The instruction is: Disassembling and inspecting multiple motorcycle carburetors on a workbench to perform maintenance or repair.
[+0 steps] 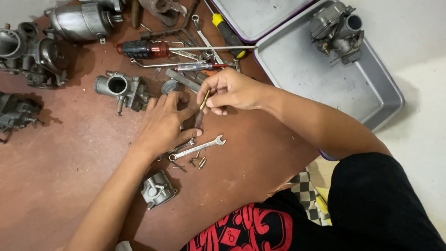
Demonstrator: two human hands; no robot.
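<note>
Here, right hand [232, 90] pinches a brass jet [204, 100] above reddish-brown floor [60, 172]; left hand [165, 122] lies flat.

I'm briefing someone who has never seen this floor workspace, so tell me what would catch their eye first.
At centre, the right hand pinches a small slim brass part at its fingertips, while the left hand rests on the reddish-brown floor beside it. Just below lies a silver open-ended spanner, and above, a long red-handled screwdriver among scattered tools. At upper right, a grey metal carburettor sits in a shallow metal tray.
</note>
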